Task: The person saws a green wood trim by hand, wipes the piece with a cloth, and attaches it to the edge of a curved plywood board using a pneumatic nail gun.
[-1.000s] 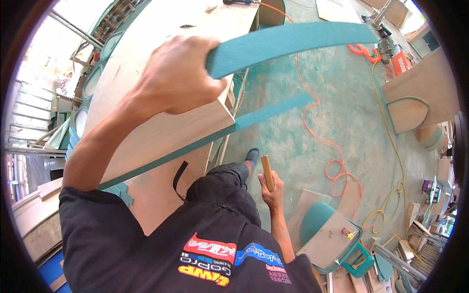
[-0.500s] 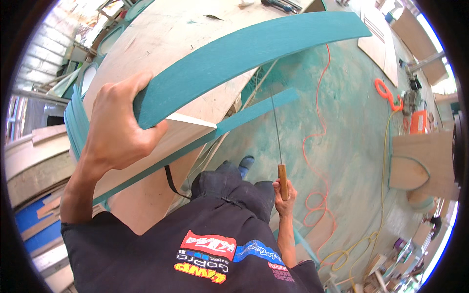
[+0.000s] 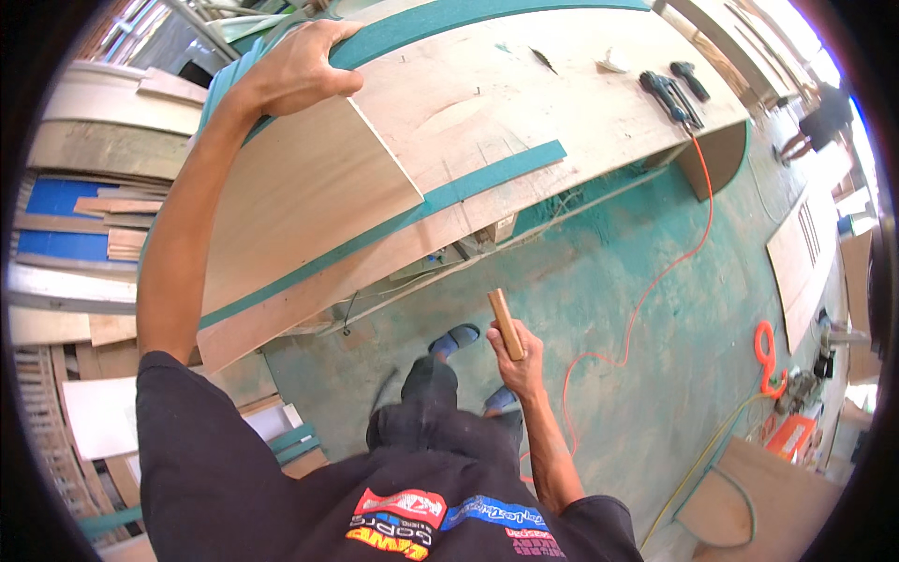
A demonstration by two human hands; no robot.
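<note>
Teal strip: a long curved teal-edged piece [image 3: 487, 11] runs along the far side of the plywood workbench [image 3: 562, 103], arching from my left hand toward the upper right.
Left hand: my left hand [image 3: 298, 67] is up at the bench's near-left end, fingers curled over the teal strip's edge and gripping it, arm stretched out straight.
Right hand: my right hand [image 3: 518, 361] hangs low by my hip, fist closed around a wooden handle [image 3: 505, 323] that sticks up out of it; I cannot tell what is at its far end.
Loose panel: a pale plywood sheet [image 3: 309, 197] lies tilted on the bench just under my left hand, with a straight teal band [image 3: 468, 183] lying beside its lower edge.
Tools: a corded power tool [image 3: 667, 94] sits at the bench's far right, and its orange cable [image 3: 674, 253] drops to the floor.
Floor: green-dusted floor [image 3: 599, 309] lies below the bench; my blue-socked foot [image 3: 456, 339] stands on it near my right hand.
Left side: stacked boards [image 3: 112, 239] sit against blue shelving.
</note>
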